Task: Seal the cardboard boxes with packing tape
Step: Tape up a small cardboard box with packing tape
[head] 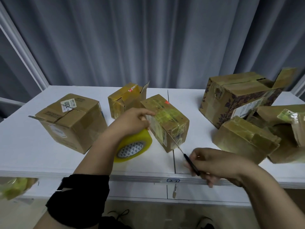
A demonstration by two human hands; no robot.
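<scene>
- The taped cardboard box [166,119] stood mid-table, just ahead of both hands and between them. Its long axis ran from far left to near right, with one corner pointing at the person.
- The left hand [130,123] gripped the yellow tape roll [133,146] from above, right against the box's left face.
- The right hand [219,164], nearer the person, pinched a black-handled knife [191,164]. Its blade reached the box's near corner, probably to cut the tape.
- Other cardboard boxes [71,121] stood on the white table [41,154], with a grey curtain [148,38] behind.
</scene>
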